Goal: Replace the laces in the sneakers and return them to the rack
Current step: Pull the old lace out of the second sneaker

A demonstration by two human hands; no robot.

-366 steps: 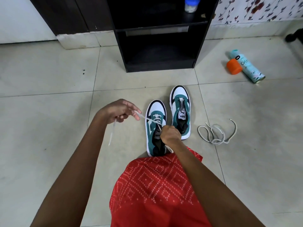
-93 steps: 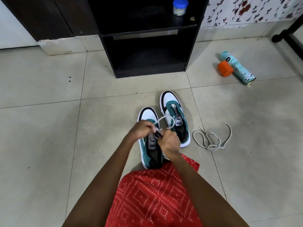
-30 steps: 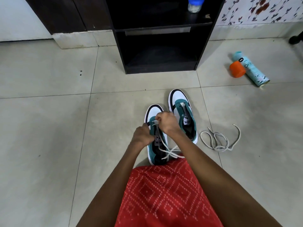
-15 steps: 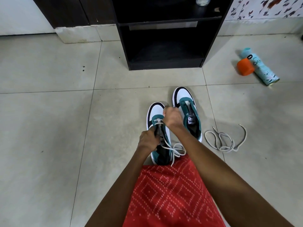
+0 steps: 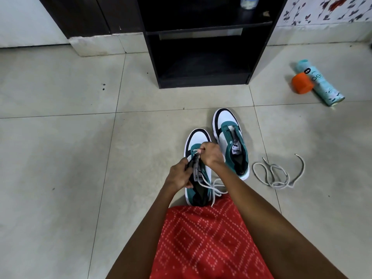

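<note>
Pale floor tiles (image 5: 60, 158) all across the frame, a flat place for working low down. At top centre, a tall black rack (image 5: 201, 82) with an open bottom shelf, likely the home for the shoes once laced. At bottom centre, a red patterned cloth (image 5: 201, 238) over the lap, both arms reaching out above it.

Just above the cloth, two green and white shoes side by side, toes pointing at the rack. Near sneaker (image 5: 198, 137) in the middle of the frame, partly laced, kept close for easy reaching. Far sneaker (image 5: 225, 121) just to its right and a little higher, no lace in it, waiting its turn.

Left hand (image 5: 180, 175) on the left side of the near sneaker, fingers curled round its edge and tongue to hold it steady. Right hand (image 5: 211, 154) over the front holes, fingertips pinched tight on the white lace (image 5: 205, 183) — probably pulling it snug. Loose ends trailing down towards the cloth.

Loose lace (image 5: 277, 174) in a tangle right of the shoes, well apart from both hands — hard to tell if old or new. Blue spray can (image 5: 322, 85) lying at upper right, touching an orange cap (image 5: 302, 85). Small jar (image 5: 247, 2) at the very top, on the rack's upper shelf
</note>
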